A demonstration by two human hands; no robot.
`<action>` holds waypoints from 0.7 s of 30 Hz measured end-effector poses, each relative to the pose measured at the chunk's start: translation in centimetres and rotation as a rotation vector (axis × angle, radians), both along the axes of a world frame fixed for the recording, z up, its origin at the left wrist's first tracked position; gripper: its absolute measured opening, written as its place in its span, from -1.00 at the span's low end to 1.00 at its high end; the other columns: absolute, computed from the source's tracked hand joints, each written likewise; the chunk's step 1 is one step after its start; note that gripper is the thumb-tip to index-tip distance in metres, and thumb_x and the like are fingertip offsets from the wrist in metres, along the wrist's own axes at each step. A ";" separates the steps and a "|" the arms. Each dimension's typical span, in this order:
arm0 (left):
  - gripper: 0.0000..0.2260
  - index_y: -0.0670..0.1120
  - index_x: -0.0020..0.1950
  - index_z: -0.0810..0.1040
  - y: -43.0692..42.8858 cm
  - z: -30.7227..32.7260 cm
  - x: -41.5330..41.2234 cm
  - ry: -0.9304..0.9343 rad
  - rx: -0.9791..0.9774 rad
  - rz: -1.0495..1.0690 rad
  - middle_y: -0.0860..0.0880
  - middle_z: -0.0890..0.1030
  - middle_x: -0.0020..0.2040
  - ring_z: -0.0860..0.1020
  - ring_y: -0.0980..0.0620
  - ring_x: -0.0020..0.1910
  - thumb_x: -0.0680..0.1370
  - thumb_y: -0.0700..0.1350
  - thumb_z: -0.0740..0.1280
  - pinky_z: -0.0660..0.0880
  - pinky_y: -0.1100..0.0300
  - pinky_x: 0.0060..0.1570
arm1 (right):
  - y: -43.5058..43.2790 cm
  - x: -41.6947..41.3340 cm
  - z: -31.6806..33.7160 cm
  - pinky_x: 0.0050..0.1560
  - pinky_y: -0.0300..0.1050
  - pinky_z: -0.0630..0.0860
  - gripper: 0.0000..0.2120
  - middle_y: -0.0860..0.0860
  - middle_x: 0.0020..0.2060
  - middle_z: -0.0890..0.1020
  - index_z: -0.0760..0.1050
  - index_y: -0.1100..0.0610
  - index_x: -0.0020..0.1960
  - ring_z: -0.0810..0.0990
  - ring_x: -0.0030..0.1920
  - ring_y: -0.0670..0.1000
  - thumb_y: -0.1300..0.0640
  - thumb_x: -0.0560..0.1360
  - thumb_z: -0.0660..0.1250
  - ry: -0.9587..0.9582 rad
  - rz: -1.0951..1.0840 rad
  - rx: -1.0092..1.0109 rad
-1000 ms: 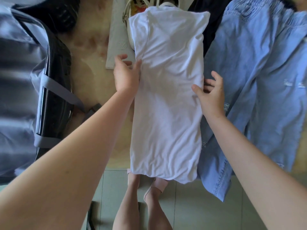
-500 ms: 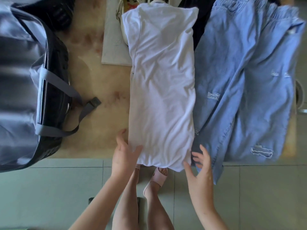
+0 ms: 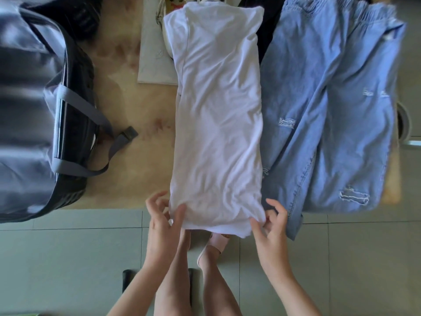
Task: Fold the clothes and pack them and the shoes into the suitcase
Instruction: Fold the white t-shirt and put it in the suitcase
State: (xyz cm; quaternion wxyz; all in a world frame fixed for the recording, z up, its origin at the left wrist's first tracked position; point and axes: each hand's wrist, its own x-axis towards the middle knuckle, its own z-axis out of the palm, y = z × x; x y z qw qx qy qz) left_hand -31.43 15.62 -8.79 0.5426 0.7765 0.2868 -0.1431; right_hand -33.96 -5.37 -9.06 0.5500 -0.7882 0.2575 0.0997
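Your left hand (image 3: 163, 221) and right hand (image 3: 272, 229) each grip a hem corner of the white shirt (image 3: 216, 122), seemingly to fold it upward.

The white shirt (image 3: 216, 110) covers most of the shoes (image 3: 173, 6); the blurred suitcase (image 3: 34, 110) runs off left.

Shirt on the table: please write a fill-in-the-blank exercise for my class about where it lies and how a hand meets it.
1. The shirt lies between the suitcase and the blue ____.
2. The suitcase sits on the shirt's ____ side.
3. The ____ of the left hand rests on top of the shirt's near corner.

Missing words: jeans; left; thumb.
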 end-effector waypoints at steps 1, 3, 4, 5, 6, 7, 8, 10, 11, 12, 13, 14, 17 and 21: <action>-0.65 0.06 0.23 0.23 0.2 0.5 0.5 -0.040 -0.001 0.010 0.15 0.53 -0.14 0.57 0.19 -0.21 0.56 -0.15 0.33 0.49 0.31 -0.22 | -0.3 0.5 0.7 -0.02 -0.21 0.49 -0.47 -0.02 -0.21 0.51 0.26 -0.13 0.24 0.55 -0.14 -0.02 0.41 0.51 0.28 -0.033 -0.020 0.031; -0.66 0.08 0.22 0.26 0.5 1.4 2.0 -0.114 -0.004 0.016 0.15 0.53 -0.14 0.59 0.17 -0.19 0.56 -0.15 0.33 0.50 0.31 -0.22 | -0.7 2.2 2.0 -0.08 -0.33 0.48 -0.48 0.07 -0.20 0.48 0.26 -0.09 0.25 0.53 -0.20 -0.10 0.43 0.51 0.27 -0.102 -0.034 0.049; -0.68 0.09 0.19 0.28 0.5 1.7 3.0 -0.147 -0.002 0.007 0.14 0.53 -0.13 0.58 0.17 -0.19 0.56 -0.16 0.33 0.49 0.31 -0.22 | -0.8 3.3 2.6 -0.10 -0.36 0.47 -0.49 0.08 -0.18 0.49 0.28 -0.07 0.26 0.54 -0.21 -0.14 0.44 0.51 0.27 -0.122 -0.030 0.049; -0.70 0.12 0.16 0.30 0.6 1.9 4.0 -0.168 0.008 -0.004 0.14 0.53 -0.11 0.58 0.15 -0.21 0.56 -0.16 0.33 0.47 0.30 -0.22 | -0.8 4.4 3.0 -0.12 -0.37 0.48 -0.51 0.05 -0.15 0.50 0.30 -0.04 0.26 0.56 -0.22 -0.18 0.44 0.51 0.27 -0.128 -0.025 0.057; -0.73 0.14 0.14 0.33 0.5 2.1 5.1 -0.175 0.014 -0.009 0.19 0.53 -0.10 0.57 0.11 -0.24 0.57 -0.15 0.32 0.46 0.27 -0.23 | -0.8 5.7 3.4 -0.13 -0.36 0.49 -0.53 0.01 -0.12 0.51 0.32 0.00 0.28 0.57 -0.22 -0.20 0.43 0.51 0.27 -0.129 -0.019 0.077; -0.75 0.15 0.12 0.36 0.5 2.1 6.4 -0.176 0.019 -0.011 0.26 0.52 -0.09 0.56 0.07 -0.25 0.57 -0.14 0.32 0.46 0.25 -0.23 | -0.8 7.0 3.6 -0.12 -0.35 0.49 -0.55 0.00 -0.10 0.51 0.34 0.05 0.29 0.59 -0.21 -0.20 0.43 0.51 0.28 -0.137 -0.016 0.085; -0.79 0.11 0.13 0.39 0.4 2.0 7.6 -0.184 0.019 -0.014 0.34 0.50 -0.09 0.55 0.08 -0.24 0.57 -0.13 0.32 0.45 0.25 -0.22 | -0.8 8.4 3.7 -0.11 -0.35 0.49 -0.56 0.00 -0.09 0.51 0.35 0.09 0.30 0.59 -0.21 -0.21 0.42 0.51 0.29 -0.151 -0.014 0.078; -0.78 -0.01 0.19 0.42 0.5 1.7 10.3 -0.222 0.029 -0.011 0.35 0.51 -0.05 0.55 0.18 -0.16 0.57 -0.14 0.32 0.44 0.35 -0.15 | -0.7 11.3 3.6 -0.09 -0.38 0.47 -0.58 -0.03 -0.11 0.51 0.35 0.14 0.30 0.58 -0.21 -0.25 0.41 0.51 0.29 -0.193 -0.013 0.035; -0.74 -0.01 0.24 0.40 0.6 1.5 11.6 -0.229 0.033 -0.006 0.27 0.52 -0.02 0.55 0.17 -0.11 0.57 -0.13 0.33 0.43 0.40 -0.15 | -0.7 12.8 3.4 -0.08 -0.40 0.46 -0.59 -0.06 -0.11 0.52 0.35 0.15 0.30 0.58 -0.20 -0.26 0.40 0.51 0.29 -0.213 -0.015 0.003; -0.69 0.00 0.29 0.38 0.7 1.2 12.8 -0.215 0.032 -0.005 0.20 0.51 0.03 0.55 0.16 -0.09 0.57 -0.11 0.33 0.43 0.44 -0.15 | -0.7 14.1 3.1 -0.08 -0.40 0.45 -0.60 -0.06 -0.09 0.54 0.35 0.15 0.31 0.57 -0.19 -0.26 0.37 0.51 0.29 -0.221 -0.016 -0.030; -0.62 0.00 0.36 0.33 0.8 0.7 13.7 -0.181 0.022 -0.008 0.12 0.51 0.07 0.55 0.16 -0.08 0.57 -0.09 0.33 0.43 0.45 -0.15 | -0.6 15.2 2.7 -0.08 -0.41 0.44 -0.60 -0.03 -0.06 0.57 0.36 0.14 0.32 0.57 -0.17 -0.24 0.33 0.52 0.30 -0.213 -0.012 -0.062; -0.55 -0.01 0.42 0.28 0.9 0.3 14.4 -0.123 0.002 -0.016 0.08 0.50 0.10 0.55 0.16 -0.04 0.57 -0.07 0.33 0.43 0.44 -0.11 | -0.6 15.9 2.2 -0.08 -0.40 0.44 -0.59 0.00 -0.02 0.58 0.35 0.12 0.34 0.57 -0.16 -0.21 0.28 0.52 0.31 -0.186 0.001 -0.094; -0.38 -0.04 0.52 0.12 1.3 -0.7 14.4 0.070 -0.051 -0.077 0.02 0.54 0.14 0.54 0.06 0.10 0.55 -0.01 0.35 0.43 0.28 0.01 | -0.7 15.5 0.9 -0.04 -0.30 0.49 -0.54 -0.04 0.01 0.57 0.33 0.11 0.38 0.55 -0.13 -0.19 0.19 0.52 0.35 -0.091 0.044 -0.160; -0.27 -0.02 0.55 0.06 1.6 -1.1 11.4 0.119 -0.021 -0.182 0.06 0.55 0.06 0.52 0.11 0.03 0.51 -0.03 0.41 0.36 0.47 -0.23 | -0.7 11.7 0.9 -0.03 -0.42 0.43 -0.46 -0.11 -0.07 0.59 0.32 0.07 0.38 0.56 -0.09 -0.20 0.17 0.46 0.44 -0.051 0.032 -0.119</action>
